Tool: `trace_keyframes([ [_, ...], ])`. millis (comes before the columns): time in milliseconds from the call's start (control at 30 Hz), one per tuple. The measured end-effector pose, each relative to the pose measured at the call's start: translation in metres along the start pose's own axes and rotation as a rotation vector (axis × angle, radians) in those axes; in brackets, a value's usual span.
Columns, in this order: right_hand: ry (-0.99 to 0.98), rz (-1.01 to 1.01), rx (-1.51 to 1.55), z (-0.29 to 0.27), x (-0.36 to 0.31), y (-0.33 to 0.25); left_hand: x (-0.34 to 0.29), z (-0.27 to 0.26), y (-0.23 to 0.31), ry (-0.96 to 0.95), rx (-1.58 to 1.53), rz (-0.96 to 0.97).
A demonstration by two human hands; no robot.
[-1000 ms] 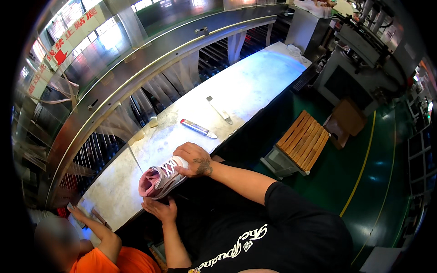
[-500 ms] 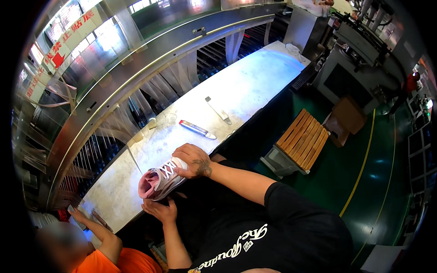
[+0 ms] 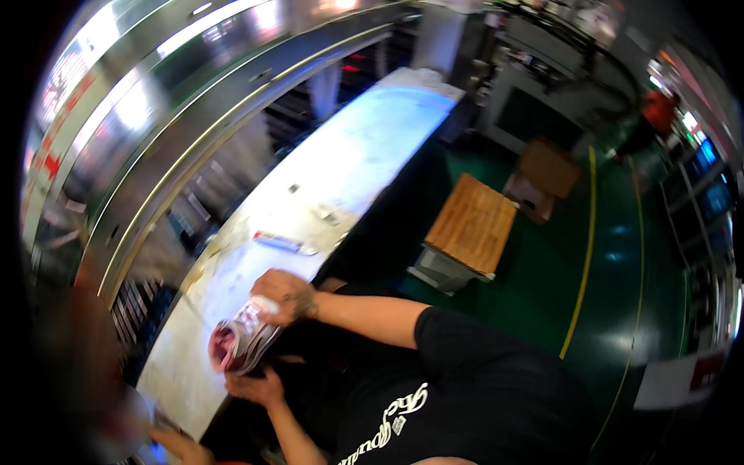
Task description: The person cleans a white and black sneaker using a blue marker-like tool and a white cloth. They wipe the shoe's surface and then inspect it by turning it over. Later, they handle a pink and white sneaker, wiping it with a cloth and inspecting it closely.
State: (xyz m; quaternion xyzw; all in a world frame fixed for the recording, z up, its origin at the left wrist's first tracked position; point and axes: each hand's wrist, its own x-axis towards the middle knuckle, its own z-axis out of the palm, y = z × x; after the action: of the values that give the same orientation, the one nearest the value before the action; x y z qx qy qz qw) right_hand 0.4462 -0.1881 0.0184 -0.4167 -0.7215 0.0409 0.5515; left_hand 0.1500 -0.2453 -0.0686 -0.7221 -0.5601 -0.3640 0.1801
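A pink and white sneaker (image 3: 249, 329) with white laces is held over the near edge of the bench, its pink-lined opening facing left. My right hand (image 3: 284, 297) is wrapped over its toe end. Under the heel side, my left hand (image 3: 254, 386) cups the sole with its fingers against it. A slim hand tool with a red end (image 3: 284, 243) lies on the bench beyond my right hand. Farther along is a second, pale flat tool (image 3: 327, 215), blurred by motion.
The long pale bench (image 3: 364, 139) runs beside a metal machine with hanging clear strips. To the right stand a slatted wooden stool (image 3: 470, 226) and an open cardboard box (image 3: 546, 174). A co-worker's arm (image 3: 184, 448) shows at lower left; a person in red (image 3: 659, 112) is far off.
The view has swung to the right, so the bench and sneaker sit farther left. Both hands keep their hold on the sneaker. At lower left, a blurred co-worker fills more of the edge.
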Motion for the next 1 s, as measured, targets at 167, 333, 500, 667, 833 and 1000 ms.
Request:
trace_keyframes([
  [167,-0.046,0.013,-0.004,0.001,-0.002,0.003,-0.005,0.013,-0.011,0.030,0.068,0.024],
  [333,-0.067,0.048,-0.003,-0.002,-0.003,0.003,-0.002,0.014,-0.010,0.055,0.044,0.048],
  [500,-0.020,0.012,0.024,0.002,-0.003,0.005,-0.001,0.007,0.000,0.043,0.079,0.011],
  [667,-0.014,-0.017,-0.019,-0.008,0.010,-0.004,-0.005,0.006,-0.003,0.021,0.059,0.078],
  [833,-0.063,0.016,-0.028,-0.008,0.015,-0.008,-0.008,-0.002,0.000,-0.138,-0.050,-0.088],
  [1000,-0.123,0.041,-0.022,-0.008,0.014,-0.008,0.002,-0.009,0.012,-0.121,-0.067,-0.122],
])
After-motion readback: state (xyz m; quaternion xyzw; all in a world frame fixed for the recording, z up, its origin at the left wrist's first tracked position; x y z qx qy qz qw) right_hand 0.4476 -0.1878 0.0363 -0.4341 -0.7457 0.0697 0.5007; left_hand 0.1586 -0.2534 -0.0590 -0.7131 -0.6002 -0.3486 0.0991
